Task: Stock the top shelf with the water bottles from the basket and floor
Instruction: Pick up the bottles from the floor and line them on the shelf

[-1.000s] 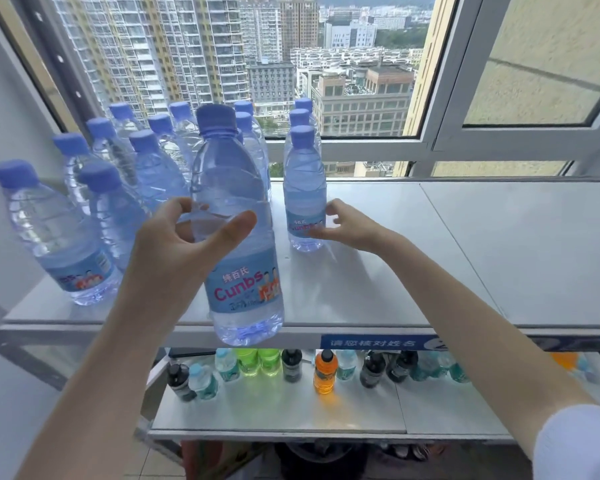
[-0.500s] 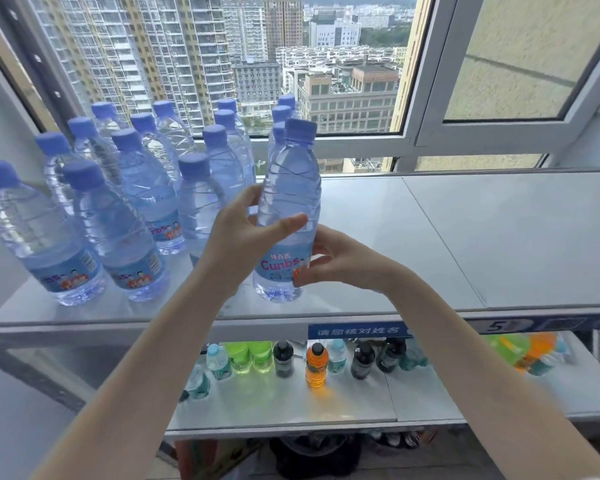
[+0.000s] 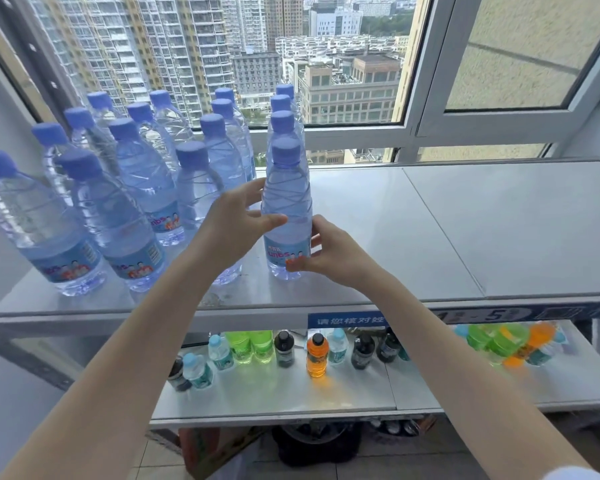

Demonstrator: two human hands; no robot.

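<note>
A clear water bottle [image 3: 286, 209] with a blue cap and a blue label stands upright on the grey top shelf [image 3: 430, 230], at the front of the rightmost row. My left hand [image 3: 234, 226] wraps its upper body from the left, thumb across the front. From the right, my right hand [image 3: 329, 252] holds it low down at the label. Several more blue-capped water bottles [image 3: 132, 202] stand in rows on the left part of the shelf. The basket and the floor bottles are out of view.
A window [image 3: 326, 64] runs behind the top shelf. The lower shelf [image 3: 291, 389] carries several small drinks: green, orange, dark and teal bottles. A cardboard box [image 3: 215, 448] and a dark object sit on the tiled floor beneath.
My left hand carried the bottle from the front edge onto the shelf, to the front of the rightmost row. My right hand left the neighbouring bottle and closed on this one's label.
</note>
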